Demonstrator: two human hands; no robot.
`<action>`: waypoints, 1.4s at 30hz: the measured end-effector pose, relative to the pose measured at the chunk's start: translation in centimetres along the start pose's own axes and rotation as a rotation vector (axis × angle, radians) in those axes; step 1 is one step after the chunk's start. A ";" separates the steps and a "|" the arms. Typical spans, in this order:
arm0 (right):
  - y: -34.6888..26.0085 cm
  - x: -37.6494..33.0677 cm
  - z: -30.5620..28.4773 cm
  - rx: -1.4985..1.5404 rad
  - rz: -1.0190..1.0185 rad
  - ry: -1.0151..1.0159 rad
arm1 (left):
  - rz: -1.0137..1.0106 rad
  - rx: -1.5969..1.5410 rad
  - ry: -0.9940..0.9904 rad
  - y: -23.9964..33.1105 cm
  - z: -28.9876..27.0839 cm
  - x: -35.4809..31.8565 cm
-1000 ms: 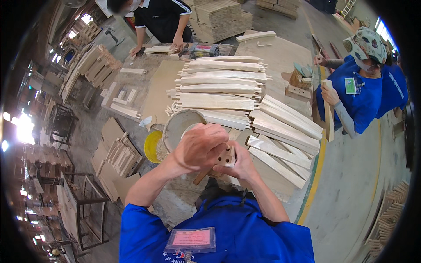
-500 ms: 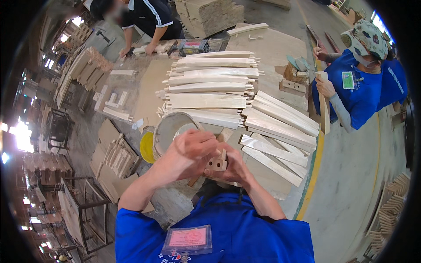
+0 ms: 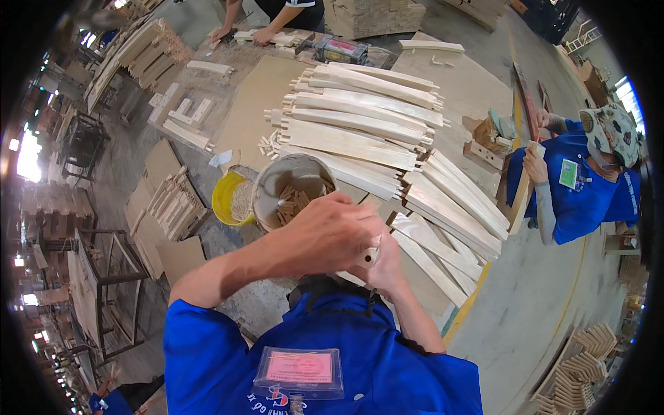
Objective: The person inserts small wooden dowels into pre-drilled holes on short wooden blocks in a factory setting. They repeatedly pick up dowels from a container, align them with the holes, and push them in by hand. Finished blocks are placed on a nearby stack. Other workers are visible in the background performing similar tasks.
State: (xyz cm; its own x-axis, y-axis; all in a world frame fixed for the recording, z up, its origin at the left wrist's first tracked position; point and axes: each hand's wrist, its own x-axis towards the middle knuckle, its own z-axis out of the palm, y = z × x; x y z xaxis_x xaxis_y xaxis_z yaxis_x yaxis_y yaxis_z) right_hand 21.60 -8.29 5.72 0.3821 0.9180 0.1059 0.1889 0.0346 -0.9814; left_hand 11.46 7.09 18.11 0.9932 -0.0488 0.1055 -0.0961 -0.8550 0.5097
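Observation:
My right hand (image 3: 389,266) is closed round a pale wooden part (image 3: 369,257) with a dark drilled hole in its end. Over the top of that part, close against the right hand, my left hand (image 3: 335,232) is closed with its fingertips together. Its fingers are partly blurred, and I cannot make out what they hold. Just beyond my left forearm stands a grey bucket (image 3: 261,197) with loose wooden dowels (image 3: 296,205) inside. A yellow bucket (image 3: 222,196) beside it holds pale small pieces.
Beyond my hands lies a stack of pale tenoned slats (image 3: 353,138); more slats (image 3: 456,200) are piled to the right. A drilled block (image 3: 484,155) sits farther right. One co-worker (image 3: 567,180) holds a slat at the right; another person's hands (image 3: 263,36) work at the far left.
My left hand has moved right and now covers most of the drilled part. The view has shifted, and the dowels in the grey bucket show now.

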 end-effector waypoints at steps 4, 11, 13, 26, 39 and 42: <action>1.7 -1.6 -1.3 0.053 0.168 0.125 | -0.076 -0.509 0.372 -6.4 1.0 -1.7; 1.9 -1.0 -3.0 0.118 0.140 0.171 | -0.581 0.157 -0.649 -22.2 15.9 -7.4; 2.5 -2.1 -2.0 0.130 0.198 0.233 | -0.545 0.142 -0.739 -20.9 17.4 -6.0; 0.8 -2.3 -0.5 -0.031 0.018 0.216 | -0.257 0.395 -0.912 -22.0 18.7 -8.5; 0.5 -3.2 -1.4 0.039 0.011 0.112 | -0.562 -0.091 -0.593 -19.9 18.7 -8.4; 1.7 -3.2 -1.1 0.026 -0.069 0.138 | -0.709 0.060 -0.682 -19.2 18.0 -6.2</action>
State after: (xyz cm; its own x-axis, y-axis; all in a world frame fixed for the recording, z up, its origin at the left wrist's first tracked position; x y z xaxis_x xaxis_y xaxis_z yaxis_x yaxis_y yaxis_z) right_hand 21.74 -11.62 3.91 0.4904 0.8500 0.1922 0.1957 0.1075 -0.9748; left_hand 8.29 14.52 -7.72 0.6462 0.2136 -0.7327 0.5206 -0.8254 0.2186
